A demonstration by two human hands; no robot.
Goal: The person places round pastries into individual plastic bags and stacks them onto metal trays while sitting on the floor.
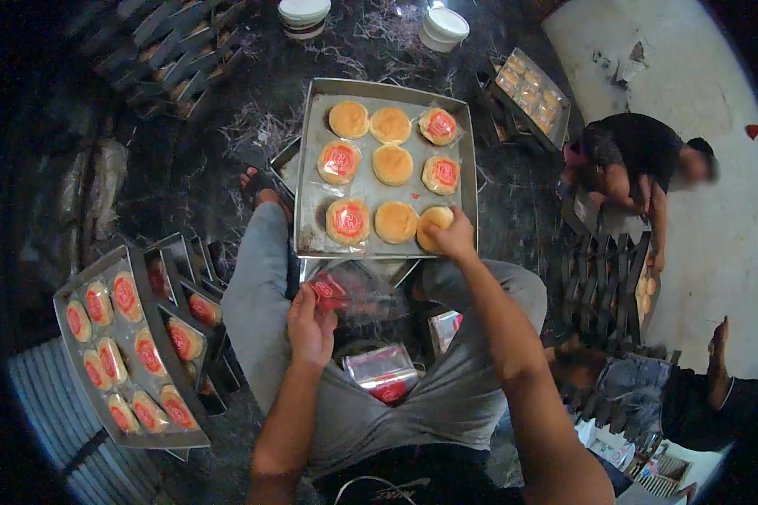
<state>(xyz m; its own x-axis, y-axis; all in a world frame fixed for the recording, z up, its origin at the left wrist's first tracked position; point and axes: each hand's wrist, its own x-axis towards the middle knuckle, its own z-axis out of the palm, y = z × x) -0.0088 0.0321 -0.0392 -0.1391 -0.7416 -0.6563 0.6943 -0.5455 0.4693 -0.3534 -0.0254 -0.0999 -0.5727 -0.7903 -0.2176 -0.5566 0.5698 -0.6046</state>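
Note:
A metal baking tray (pixel 379 248) stands before me with round golden buns on it. Some, like the wrapped bun (pixel 347 221), sit in clear bags with a red print; others, like the bare bun (pixel 396 222), are uncovered. My right hand (pixel 453 235) grips a bare bun (pixel 434 221) at the tray's near right corner. Below the tray's near edge, my left hand (pixel 312 325) holds a clear plastic bag (pixel 360 293) with red print by one end. A stack of printed plastic bags (pixel 382 372) lies between my thighs.
To my left, a tray of wrapped buns (pixel 126 353) tops a stack of trays. Another bun tray (pixel 534 95) stands at far right. Two lidded white tubs (pixel 444 28) are on the dark floor ahead. One person (pixel 631 151) bends over stacked trays; another (pixel 663 391) is at lower right.

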